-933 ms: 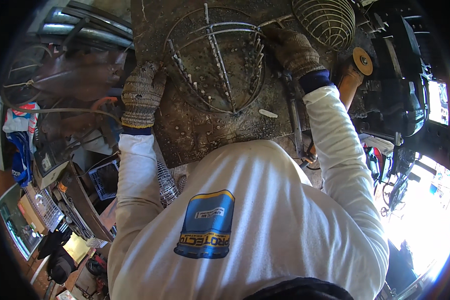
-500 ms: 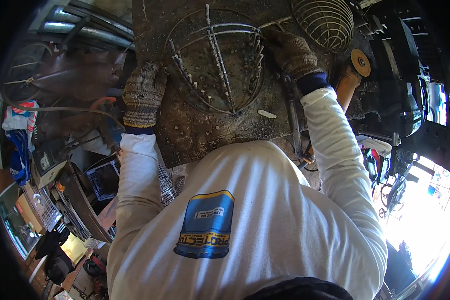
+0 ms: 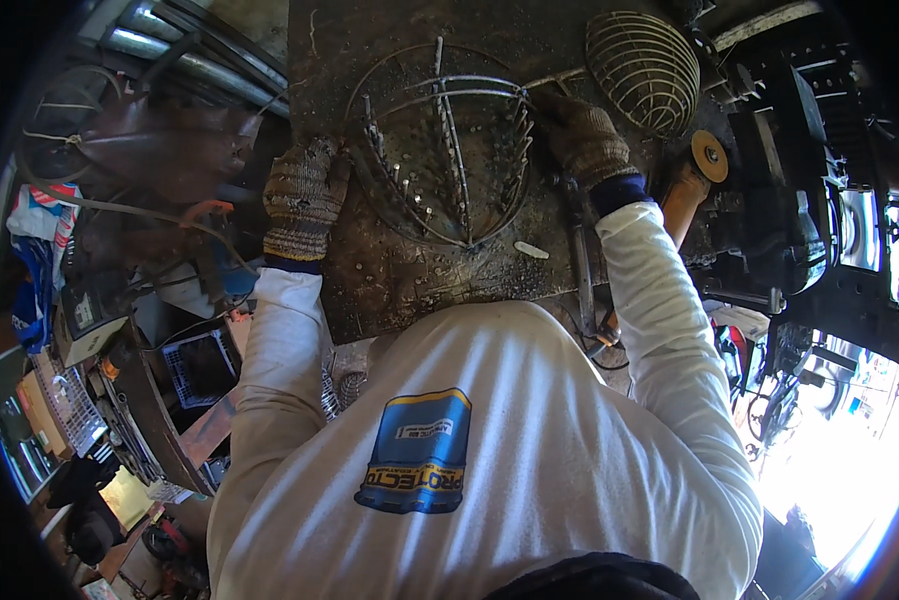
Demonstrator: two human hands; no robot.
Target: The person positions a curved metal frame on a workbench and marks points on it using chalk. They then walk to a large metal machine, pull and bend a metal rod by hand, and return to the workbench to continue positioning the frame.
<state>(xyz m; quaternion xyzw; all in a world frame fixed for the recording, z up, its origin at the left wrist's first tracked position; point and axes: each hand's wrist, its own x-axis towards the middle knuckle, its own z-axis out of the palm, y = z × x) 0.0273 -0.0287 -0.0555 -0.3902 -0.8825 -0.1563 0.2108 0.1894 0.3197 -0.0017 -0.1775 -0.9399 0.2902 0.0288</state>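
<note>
A rounded metal wire frame (image 3: pixel 454 160), with thin hoops, curved bars and short rod stubs, lies on the dark metal tabletop (image 3: pixel 410 295). My left hand (image 3: pixel 305 200), in a dirty knit glove, is closed at the frame's left side, its thumb against the outer hoop. At the upper right of the frame my right hand (image 3: pixel 588 138), gloved alike, is closed by the joint where the bars meet. Its fingertips are lost in dark shadow. Just below the frame lies a small pale sliver (image 3: pixel 532 250).
A domed wire guard (image 3: pixel 645 72) sits at the far right. Beside my right wrist is an angle grinder (image 3: pixel 685 200) with a tan disc (image 3: pixel 710 156). A long dark tool (image 3: pixel 582 255) lies near my right forearm. Metal pipes (image 3: pixel 185 62) stand at the far left.
The whole view has shifted slightly, so the table and frame appear a little lower and further right. Both hands keep their places beside the wire frame.
</note>
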